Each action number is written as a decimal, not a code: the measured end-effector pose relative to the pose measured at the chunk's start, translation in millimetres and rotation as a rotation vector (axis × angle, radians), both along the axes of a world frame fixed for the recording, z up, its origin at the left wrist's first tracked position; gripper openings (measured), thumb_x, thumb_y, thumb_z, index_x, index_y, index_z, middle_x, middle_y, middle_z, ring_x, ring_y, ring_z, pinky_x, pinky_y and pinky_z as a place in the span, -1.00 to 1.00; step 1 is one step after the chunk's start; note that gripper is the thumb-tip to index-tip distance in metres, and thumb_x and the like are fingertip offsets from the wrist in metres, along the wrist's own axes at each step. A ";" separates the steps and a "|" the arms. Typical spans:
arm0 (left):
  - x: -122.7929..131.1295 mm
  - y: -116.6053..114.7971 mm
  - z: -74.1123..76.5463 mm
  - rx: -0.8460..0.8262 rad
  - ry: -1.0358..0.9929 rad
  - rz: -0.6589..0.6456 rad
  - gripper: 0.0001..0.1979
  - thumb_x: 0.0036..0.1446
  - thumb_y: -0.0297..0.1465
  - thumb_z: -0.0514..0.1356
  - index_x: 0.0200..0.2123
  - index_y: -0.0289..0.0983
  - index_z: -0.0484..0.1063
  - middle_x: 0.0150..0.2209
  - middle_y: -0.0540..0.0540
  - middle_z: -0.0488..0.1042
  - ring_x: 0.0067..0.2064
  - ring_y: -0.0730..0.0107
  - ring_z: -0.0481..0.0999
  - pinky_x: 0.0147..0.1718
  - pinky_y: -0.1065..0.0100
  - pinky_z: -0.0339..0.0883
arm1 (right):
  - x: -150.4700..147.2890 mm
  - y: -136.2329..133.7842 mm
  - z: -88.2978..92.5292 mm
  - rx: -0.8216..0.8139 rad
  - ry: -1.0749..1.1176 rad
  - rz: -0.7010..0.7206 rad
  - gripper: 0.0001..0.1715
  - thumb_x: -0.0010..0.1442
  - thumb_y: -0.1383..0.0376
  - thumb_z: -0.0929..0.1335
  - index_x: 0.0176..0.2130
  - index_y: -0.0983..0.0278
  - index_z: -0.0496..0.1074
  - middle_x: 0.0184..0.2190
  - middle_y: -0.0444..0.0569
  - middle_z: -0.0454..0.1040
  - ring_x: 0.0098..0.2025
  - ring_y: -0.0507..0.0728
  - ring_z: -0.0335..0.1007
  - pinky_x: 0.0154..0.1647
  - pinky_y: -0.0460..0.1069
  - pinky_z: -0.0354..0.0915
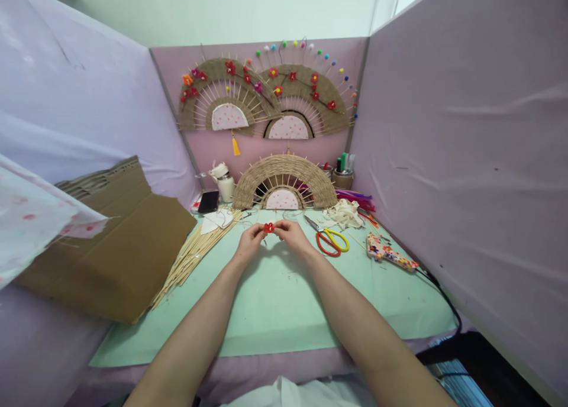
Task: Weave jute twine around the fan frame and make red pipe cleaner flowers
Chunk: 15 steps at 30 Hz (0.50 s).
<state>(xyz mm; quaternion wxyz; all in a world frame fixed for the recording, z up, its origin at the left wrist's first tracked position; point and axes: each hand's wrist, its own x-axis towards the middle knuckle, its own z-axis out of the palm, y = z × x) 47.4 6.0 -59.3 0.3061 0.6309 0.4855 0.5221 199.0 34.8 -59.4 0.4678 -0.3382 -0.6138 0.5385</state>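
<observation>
Between my two hands, over the middle of the green tabletop, is a small red flower (268,228). The fingertips of my left hand (252,239) pinch it from one side. From the other side, my right hand (290,234) is closed on it too. Just beyond stands a half-round woven fan (286,179) with thin stick ribs and a pink dotted centre. Scissors (331,241) with one red and one yellow handle lie to the right of my right hand, blades pointing away to the left.
At left are a bundle of thin sticks (197,256), cardboard (110,241), a phone (208,202) and a white bottle (224,182). A flower-patterned glue gun (390,252) with a black cord and cream fabric strips (344,213) lie right. Decorated fans (306,93) hang behind.
</observation>
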 end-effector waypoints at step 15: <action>-4.2 -1.9 0.3 0.026 0.140 -0.163 -0.83 0.04 -0.30 0.16 -0.39 -0.28 0.45 -0.37 -0.07 0.47 -0.29 0.34 0.40 -0.25 0.35 0.22 | 12.7 1.7 0.8 -0.567 0.152 0.274 -0.84 -0.18 0.39 0.42 -0.53 0.37 0.35 -0.67 -0.19 0.26 -0.63 -0.10 0.04 -0.64 -0.14 -0.10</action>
